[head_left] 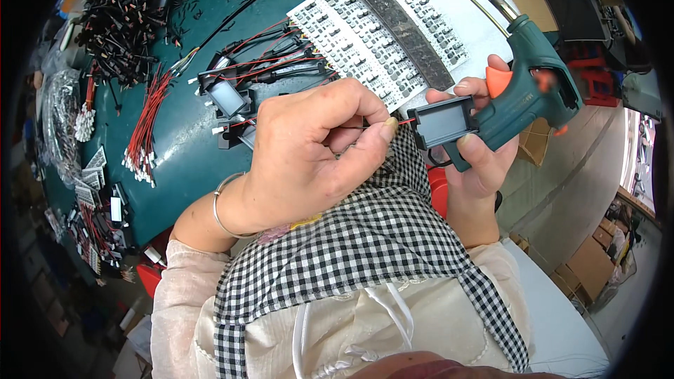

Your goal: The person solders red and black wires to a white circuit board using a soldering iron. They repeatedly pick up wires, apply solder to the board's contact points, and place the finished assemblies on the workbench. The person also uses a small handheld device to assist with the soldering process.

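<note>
My left hand (316, 144) is closed in a pinch on a thin red wire (406, 121) that runs to the near end of a small black rectangular housing (444, 124). The housing has a grey inner face, turned up towards me. Between the thumb and fingers of my right hand (484, 161) the housing is gripped by its edges. That same hand also has the handle of a dark green soldering gun (537, 88) with an orange trigger (499, 83). A metal tip and a thin brass-coloured tube extend from the gun towards the far side.
White circuit boards (358, 45) lie under a dark flat bar (397, 14) on the green table (175, 200). More wired black housings (228, 97) sit beyond my left hand. Red wires with white connectors (144, 144) and a heap of black cables (126, 14) lie at left.
</note>
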Available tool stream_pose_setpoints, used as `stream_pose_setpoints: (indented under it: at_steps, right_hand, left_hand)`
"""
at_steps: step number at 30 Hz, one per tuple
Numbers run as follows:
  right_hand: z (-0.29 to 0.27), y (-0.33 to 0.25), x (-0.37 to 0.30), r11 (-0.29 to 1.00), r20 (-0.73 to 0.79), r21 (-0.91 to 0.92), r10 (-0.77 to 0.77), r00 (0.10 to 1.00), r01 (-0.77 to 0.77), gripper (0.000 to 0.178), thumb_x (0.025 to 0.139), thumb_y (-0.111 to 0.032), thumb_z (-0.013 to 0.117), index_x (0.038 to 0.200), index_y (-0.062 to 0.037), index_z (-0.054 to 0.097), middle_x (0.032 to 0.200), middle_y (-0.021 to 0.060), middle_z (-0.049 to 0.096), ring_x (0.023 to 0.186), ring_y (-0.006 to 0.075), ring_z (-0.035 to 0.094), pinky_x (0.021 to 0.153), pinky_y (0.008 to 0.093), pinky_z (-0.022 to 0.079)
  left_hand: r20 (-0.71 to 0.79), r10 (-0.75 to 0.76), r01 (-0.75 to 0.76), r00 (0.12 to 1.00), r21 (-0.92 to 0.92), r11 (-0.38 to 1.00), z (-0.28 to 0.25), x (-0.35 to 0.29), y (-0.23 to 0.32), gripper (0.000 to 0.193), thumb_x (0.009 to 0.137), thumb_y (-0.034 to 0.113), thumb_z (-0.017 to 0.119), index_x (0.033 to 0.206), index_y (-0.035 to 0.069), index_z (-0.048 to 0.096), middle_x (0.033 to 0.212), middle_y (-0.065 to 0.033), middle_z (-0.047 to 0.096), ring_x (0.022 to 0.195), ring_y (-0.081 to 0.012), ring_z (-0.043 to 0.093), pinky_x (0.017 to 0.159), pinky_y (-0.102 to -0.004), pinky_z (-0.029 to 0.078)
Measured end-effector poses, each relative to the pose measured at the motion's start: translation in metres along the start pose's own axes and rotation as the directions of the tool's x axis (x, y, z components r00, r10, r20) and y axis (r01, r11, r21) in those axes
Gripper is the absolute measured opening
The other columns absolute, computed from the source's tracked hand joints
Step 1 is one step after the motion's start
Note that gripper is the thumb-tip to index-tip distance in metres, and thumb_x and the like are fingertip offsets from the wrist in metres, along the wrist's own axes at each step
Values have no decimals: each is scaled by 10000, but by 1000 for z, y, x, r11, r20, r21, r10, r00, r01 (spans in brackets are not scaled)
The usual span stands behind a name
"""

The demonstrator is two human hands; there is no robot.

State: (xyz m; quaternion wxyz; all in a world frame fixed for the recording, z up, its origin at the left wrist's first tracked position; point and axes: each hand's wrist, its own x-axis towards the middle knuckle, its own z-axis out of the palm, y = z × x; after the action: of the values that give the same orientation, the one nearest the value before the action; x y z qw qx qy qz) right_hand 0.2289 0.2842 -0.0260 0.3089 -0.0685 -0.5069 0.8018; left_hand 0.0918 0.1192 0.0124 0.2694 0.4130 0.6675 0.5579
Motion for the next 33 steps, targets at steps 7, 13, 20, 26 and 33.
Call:
stream_pose_setpoints:
  at_steps: [7,13,20,26,33]
  right_hand:
    - [6,2,1,998,62,-7,63,996,-62,848,739,-12,723,1404,13,198,1117,232,554,1011,373,638,849,435,560]
    - [6,9,-2,990,84,-112,91,992,-81,854,716,67,723,1401,11,217,1116,240,563,998,284,639,847,364,546]
    - [7,15,-5,986,85,-163,53,995,-38,839,717,64,731,1393,27,236,1130,201,570,1019,260,626,821,327,555]
    - [14,13,-13,900,62,-433,87,994,-52,846,670,-13,803,1354,63,311,1097,180,594,907,199,642,723,243,544]
    - [12,8,-7,950,20,-310,30,999,-23,735,785,-110,755,1342,80,314,940,172,642,782,179,646,697,249,536]
  left_hand:
    - [23,-57,61,998,-297,953,15,3,-9,297,863,67,610,1111,-12,467,863,-81,508,633,-80,481,517,-209,403]
    - [46,306,-309,951,111,944,18,12,-18,177,861,49,587,1024,-6,544,1054,-122,455,848,-147,497,705,-241,437]
    - [106,341,-356,934,205,912,5,16,-15,84,867,58,639,928,1,647,1048,-142,584,914,-174,548,749,-293,472]
    - [-10,-110,101,994,-311,945,8,8,-2,134,887,17,632,994,-63,623,852,-60,638,662,-69,571,619,-178,462]
    - [125,-268,285,955,-141,948,5,3,-6,83,867,6,655,931,-42,630,779,-33,627,675,-59,573,606,-181,461]
